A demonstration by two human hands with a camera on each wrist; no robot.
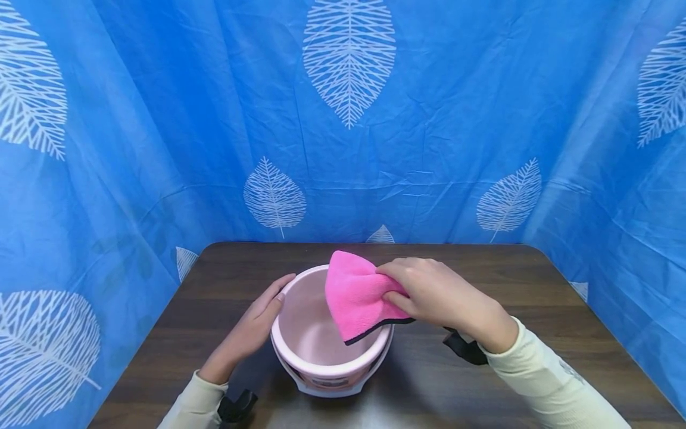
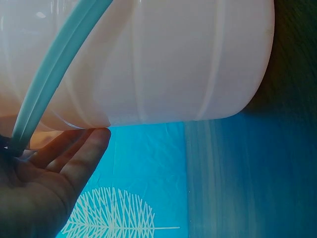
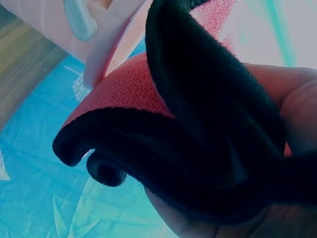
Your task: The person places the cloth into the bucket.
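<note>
A pale pink bucket (image 1: 316,339) stands upright on the table, its mouth facing up and its light handle (image 1: 329,391) hanging down at the near side. My left hand (image 1: 254,328) holds the bucket's left rim, thumb at the edge and fingers along the outer wall; the left wrist view shows those fingers (image 2: 86,153) against the side. Over the bucket's right part, my right hand (image 1: 429,292) pinches a bright pink cloth (image 1: 354,292) with dark edging. The cloth covers some of the opening. In the right wrist view its dark edges (image 3: 198,163) bunch in the hand.
Under the bucket is a dark wooden table (image 1: 455,387) with rounded far corners. Blue curtains (image 1: 418,149) with white leaf prints hang behind it and at both sides. A black strap (image 1: 465,347) sits on the right wrist, another (image 1: 237,406) on the left.
</note>
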